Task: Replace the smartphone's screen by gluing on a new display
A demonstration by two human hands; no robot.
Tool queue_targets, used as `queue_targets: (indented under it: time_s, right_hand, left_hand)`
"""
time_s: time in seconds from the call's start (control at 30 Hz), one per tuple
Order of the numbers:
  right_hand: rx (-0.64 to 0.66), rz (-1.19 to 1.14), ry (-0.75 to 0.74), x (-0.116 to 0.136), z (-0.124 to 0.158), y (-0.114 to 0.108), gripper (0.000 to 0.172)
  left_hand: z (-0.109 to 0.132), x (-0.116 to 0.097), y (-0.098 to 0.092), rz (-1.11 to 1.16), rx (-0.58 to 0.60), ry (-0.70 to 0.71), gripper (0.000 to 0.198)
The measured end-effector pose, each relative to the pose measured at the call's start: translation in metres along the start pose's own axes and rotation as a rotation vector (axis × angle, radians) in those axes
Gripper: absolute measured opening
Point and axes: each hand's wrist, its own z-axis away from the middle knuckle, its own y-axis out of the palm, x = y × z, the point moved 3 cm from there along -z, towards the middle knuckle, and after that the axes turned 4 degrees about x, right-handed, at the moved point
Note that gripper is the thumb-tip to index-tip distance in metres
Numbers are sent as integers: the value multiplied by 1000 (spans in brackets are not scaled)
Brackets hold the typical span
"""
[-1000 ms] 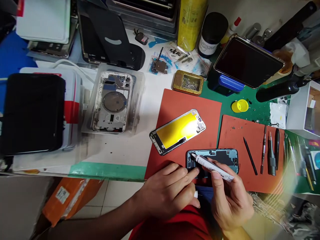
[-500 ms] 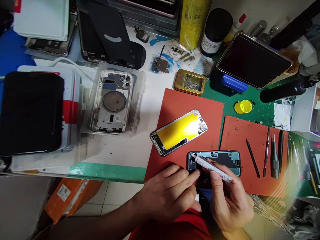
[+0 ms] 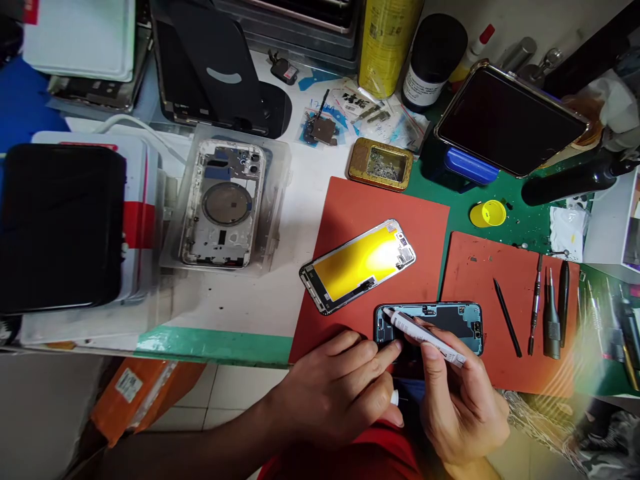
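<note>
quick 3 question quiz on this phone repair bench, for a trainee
1. What does the right hand hold?
A) tube
B) tweezers
C) yellow cap
2. True or false: the left hand touches the open phone.
3. Fill in: the screen with the yellow back lies on a ___ mat.
Key: 1 A; 2 true; 3 red.
</note>
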Motion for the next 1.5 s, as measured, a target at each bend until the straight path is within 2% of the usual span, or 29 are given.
queue_targets:
  time_s: [0.1,0.3,1.5]
  right_hand:
    - [-4,-4,4,-1,0,1,28]
    - [-44,11,-84,1,-4,0,29]
    - [-52,-11,-77,-1,-4,-2,34]
  left_hand:
    - [1,0,0,5,-5,3,32]
    - [2,0,1,23,-27,9,31]
    - [-2,1,-1,14,-24,8,34]
